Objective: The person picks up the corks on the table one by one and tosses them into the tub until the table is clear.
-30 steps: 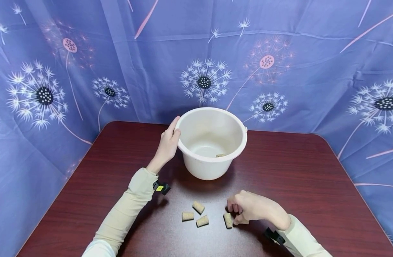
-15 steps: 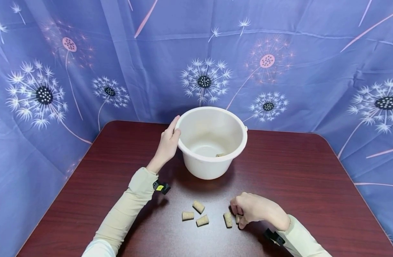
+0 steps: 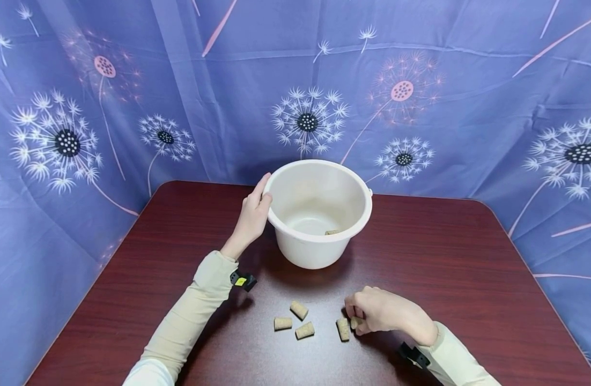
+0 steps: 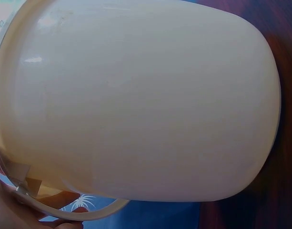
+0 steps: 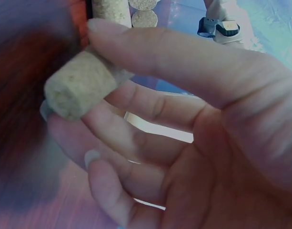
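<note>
Right hand (image 3: 389,311): thumb and fingers closed to the width of one cork (image 5: 81,88), pinched just above the table (image 3: 435,257). Just beside lies a second cork (image 3: 342,329); farther left, three loose corks (image 3: 304,330). Left hand (image 3: 252,214): fingers curled at the rim of a white bucket (image 3: 310,252), another cork (image 3: 331,232) partly visible inside. Behind: blue cloth (image 3: 257,80).

White bucket (image 3: 312,252), speckled tan corks (image 3: 304,331), dark red grained table (image 3: 445,246), blue dandelion-print cloth (image 3: 257,75), cream sleeves (image 3: 186,316)
</note>
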{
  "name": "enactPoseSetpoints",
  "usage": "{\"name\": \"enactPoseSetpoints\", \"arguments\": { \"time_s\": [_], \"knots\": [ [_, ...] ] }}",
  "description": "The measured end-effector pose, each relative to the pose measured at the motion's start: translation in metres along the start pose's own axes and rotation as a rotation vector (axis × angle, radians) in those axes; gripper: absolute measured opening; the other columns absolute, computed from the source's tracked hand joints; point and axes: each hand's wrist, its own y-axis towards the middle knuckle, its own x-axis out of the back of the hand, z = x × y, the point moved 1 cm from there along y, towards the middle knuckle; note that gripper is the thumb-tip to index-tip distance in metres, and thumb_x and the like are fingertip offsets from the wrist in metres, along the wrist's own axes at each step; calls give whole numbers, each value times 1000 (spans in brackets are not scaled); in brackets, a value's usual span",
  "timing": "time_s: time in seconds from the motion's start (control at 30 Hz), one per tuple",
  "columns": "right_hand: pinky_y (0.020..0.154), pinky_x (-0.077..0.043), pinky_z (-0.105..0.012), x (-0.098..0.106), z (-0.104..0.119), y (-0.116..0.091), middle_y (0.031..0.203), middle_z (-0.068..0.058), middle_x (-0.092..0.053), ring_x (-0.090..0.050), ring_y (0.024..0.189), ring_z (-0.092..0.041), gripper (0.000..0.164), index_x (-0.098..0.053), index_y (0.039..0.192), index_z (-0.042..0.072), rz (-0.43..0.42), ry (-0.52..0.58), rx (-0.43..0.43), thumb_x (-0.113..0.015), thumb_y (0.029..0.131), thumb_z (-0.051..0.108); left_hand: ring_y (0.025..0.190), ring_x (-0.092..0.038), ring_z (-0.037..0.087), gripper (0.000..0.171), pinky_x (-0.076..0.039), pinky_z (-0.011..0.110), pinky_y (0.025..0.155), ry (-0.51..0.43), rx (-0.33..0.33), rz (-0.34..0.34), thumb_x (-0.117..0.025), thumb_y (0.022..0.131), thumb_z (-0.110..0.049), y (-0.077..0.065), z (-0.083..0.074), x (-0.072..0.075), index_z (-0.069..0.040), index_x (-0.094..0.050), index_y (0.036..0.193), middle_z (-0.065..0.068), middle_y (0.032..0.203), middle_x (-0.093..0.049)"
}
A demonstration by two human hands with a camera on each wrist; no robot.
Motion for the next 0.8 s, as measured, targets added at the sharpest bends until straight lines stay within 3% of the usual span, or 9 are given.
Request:
{"name": "enactPoseSetpoints", "arguments": {
  "time_s": [0.3, 0.63, 0.8],
  "knots": [
    [55, -39, -16, 7, -6, 0, 64, 14, -47, -40, 58, 5, 16, -61, 83, 14, -58, 60, 91, -69, 75, 2, 126, -53, 27, 54, -48, 45, 96, -15, 4, 16, -34, 99, -18, 0, -1, 0, -13, -29, 153, 10, 155, -36],
    [59, -39, -16, 16, -11, -3, 72, 10, -51, -46, 67, 1, 19, -64, 86, 14, -106, 44, 133, -70, 78, -1, 120, -58, 28, 55, -49, 41, 90, -11, 4, 9, -34, 99, -19, 0, 0, 0, -15, -30, 153, 10, 153, -38],
    [59, -42, -16, 18, -12, -3, 75, 9, -56, -48, 67, 2, 20, -63, 85, 12, -163, 55, 162, -72, 77, -3, 124, -55, 26, 54, -48, 42, 94, -13, 5, 4, -34, 99, -20, 1, 3, -1, -15, -30, 153, 8, 154, -38]
  ]
}}
